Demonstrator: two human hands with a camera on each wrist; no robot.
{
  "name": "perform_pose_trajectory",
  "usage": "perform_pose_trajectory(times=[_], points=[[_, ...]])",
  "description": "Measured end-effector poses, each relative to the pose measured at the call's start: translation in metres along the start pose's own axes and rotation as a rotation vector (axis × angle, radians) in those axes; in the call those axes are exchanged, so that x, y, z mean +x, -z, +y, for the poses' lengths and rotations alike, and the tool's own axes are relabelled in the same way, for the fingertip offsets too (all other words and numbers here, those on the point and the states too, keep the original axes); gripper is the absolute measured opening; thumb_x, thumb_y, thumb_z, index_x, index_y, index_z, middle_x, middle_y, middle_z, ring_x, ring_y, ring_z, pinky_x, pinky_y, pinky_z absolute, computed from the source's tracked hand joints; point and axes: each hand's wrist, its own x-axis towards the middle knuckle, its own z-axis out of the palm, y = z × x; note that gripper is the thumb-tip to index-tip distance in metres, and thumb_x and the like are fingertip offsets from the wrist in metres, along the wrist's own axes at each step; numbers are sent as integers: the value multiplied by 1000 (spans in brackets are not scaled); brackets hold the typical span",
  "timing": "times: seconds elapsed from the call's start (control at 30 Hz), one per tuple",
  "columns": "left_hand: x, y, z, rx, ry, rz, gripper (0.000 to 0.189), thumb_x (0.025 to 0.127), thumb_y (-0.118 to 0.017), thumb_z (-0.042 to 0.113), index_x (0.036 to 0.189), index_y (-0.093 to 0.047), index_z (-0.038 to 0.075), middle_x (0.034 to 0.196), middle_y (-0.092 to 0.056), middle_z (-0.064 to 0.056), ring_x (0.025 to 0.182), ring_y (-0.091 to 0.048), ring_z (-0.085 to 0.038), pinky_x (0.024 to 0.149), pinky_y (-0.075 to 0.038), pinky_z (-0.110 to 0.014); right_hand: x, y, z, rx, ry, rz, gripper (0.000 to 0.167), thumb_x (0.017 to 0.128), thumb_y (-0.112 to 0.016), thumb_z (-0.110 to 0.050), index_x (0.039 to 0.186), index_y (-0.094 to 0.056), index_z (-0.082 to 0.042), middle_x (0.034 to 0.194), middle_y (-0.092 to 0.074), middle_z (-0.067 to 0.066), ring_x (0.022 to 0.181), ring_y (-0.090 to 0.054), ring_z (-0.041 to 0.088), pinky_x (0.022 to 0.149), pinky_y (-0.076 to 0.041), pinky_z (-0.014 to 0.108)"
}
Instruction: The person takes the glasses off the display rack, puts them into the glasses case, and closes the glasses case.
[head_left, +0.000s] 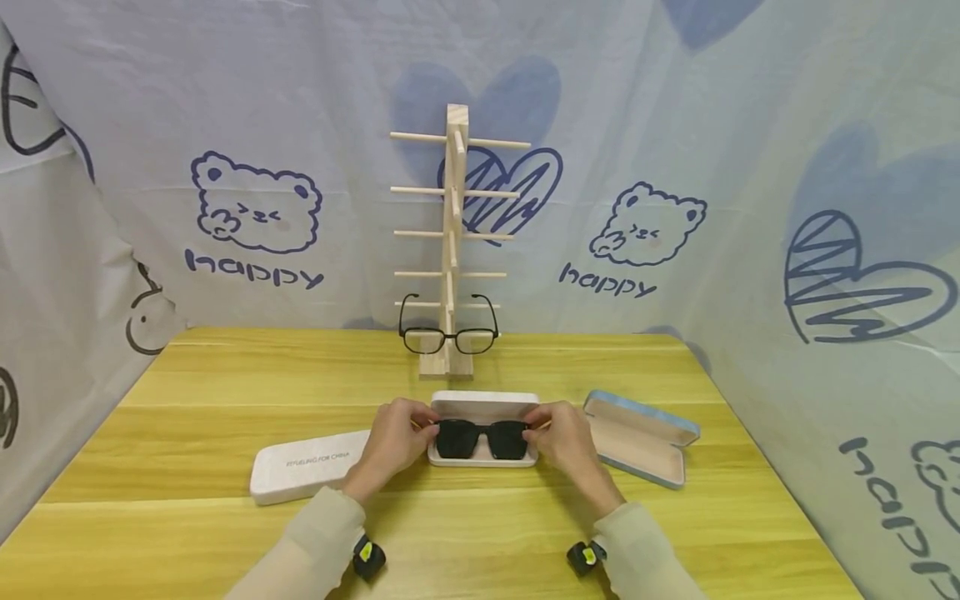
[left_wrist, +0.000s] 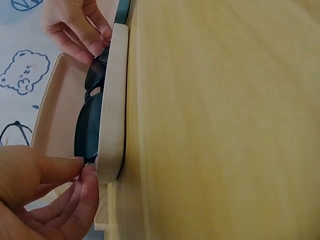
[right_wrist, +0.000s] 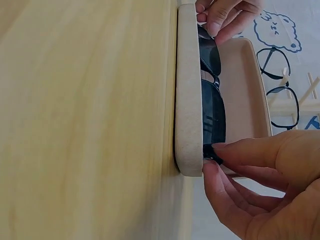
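Note:
Black sunglasses (head_left: pixel 482 440) sit partly inside an open white glasses case (head_left: pixel 486 405), lenses facing the person. My left hand (head_left: pixel 397 439) pinches their left end between thumb and fingers. At the other end, my right hand (head_left: pixel 561 435) pinches the frame the same way. Both wrist views show the sunglasses (left_wrist: pixel 90 125) behind the case's front wall (right_wrist: pixel 187 100), with the lid raised behind them. The temples are mostly hidden by the lenses and the hands.
To the left lies a closed white case (head_left: pixel 300 468) with printed lettering. An open blue case (head_left: pixel 641 437) stands on the right. Behind is a wooden glasses rack (head_left: pixel 455 208) with black-framed glasses (head_left: pixel 450 340) on its lowest part. A printed cloth (head_left: pixel 337 108) hangs beyond the table.

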Motion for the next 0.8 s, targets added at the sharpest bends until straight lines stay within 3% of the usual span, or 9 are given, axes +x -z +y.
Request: perform_pose_trajectory(times=[0.3, 0.57, 0.8], points=[[0, -1, 2, 13, 37, -10, 10, 86, -78, -2, 92, -83, 3, 90, -81, -10, 72, -74, -16, 63, -59, -26, 3, -2, 0, -15, 19, 15, 15, 80, -84, 0, 93, -82, -6, 89, -80, 9, 75, -76, 20, 70, -62, 36], [1, 1, 0, 14, 25, -21, 10, 88, -75, -2, 93, -83, 3, 90, -80, -11, 72, -73, -16, 62, -58, -25, 3, 3, 1, -16, 8, -27, 13, 85, -82, -4, 98, -81, -6, 93, -80, 9, 79, -76, 23, 74, -63, 39], [-1, 11, 1, 12, 29, -21, 12, 90, -71, -1, 92, -81, 3, 89, -79, -9, 73, -69, -14, 61, -55, -25, 2, 16, -1, 21, -1, -46, 8, 89, -80, -12, 95, -80, -7, 94, -79, 8, 80, -73, 18, 68, -59, 30]])
